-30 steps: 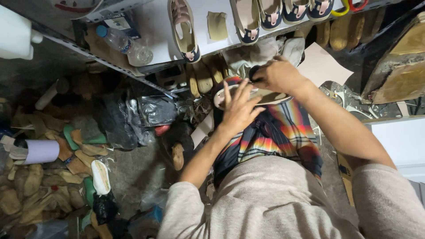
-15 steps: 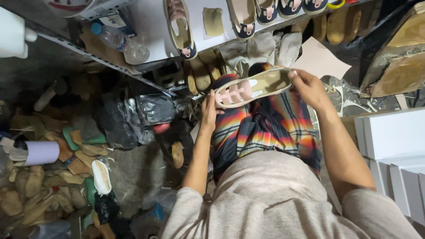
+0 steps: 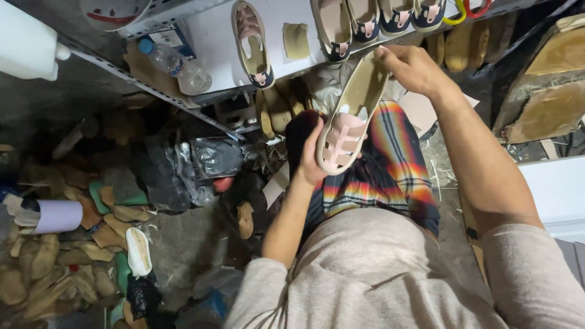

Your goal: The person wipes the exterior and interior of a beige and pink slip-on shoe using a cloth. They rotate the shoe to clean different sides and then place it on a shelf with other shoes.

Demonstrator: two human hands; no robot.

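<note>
I hold a small pink strapped sandal [image 3: 348,119] with a beige insole above my lap, sole side away from me. My left hand [image 3: 312,159] grips its toe end from below. My right hand [image 3: 414,68] pinches its heel end near the white shelf [image 3: 207,36]. On that shelf lie one similar sandal [image 3: 251,41], a beige insole piece [image 3: 296,40] and a row of several more sandals [image 3: 365,18]. My lap is covered by striped, multicoloured plaid cloth [image 3: 390,176].
A plastic water bottle [image 3: 173,64] lies at the shelf's left end. Below the shelf are black plastic bags [image 3: 189,167], a lilac roll [image 3: 58,216], and heaps of wooden shoe lasts and soles [image 3: 49,262]. A white box [image 3: 551,189] stands at right.
The sandal has turned from lying crosswise to pointing up toward the shelf. My right hand rose with its heel end, and my left hand shifted under the toe.
</note>
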